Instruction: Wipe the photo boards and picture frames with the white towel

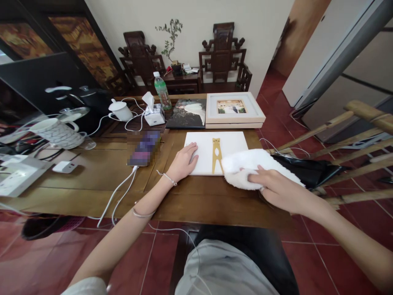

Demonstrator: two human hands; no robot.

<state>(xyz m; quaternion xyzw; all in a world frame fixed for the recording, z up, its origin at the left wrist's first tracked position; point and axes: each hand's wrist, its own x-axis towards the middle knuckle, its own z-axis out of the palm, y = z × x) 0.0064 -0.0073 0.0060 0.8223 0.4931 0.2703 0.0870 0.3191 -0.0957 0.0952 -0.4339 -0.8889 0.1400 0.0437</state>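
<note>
My left hand (183, 161) lies flat with its fingers stretched out on the left edge of a white board (233, 144) that has a gold stand (216, 154) on its back. It rests on the wooden table (190, 200). My right hand (278, 187) presses a fluffy white cloth (248, 164) at the board's right front corner, fingers bent over the cloth.
Behind the board lie a white framed photo (232, 107) and a dark photo print (188, 112). A phone (145, 148) on a white cable, a tissue box (154, 114), a green bottle (162, 91) and mugs (58, 132) stand to the left. A black bag (307, 169) lies to the right.
</note>
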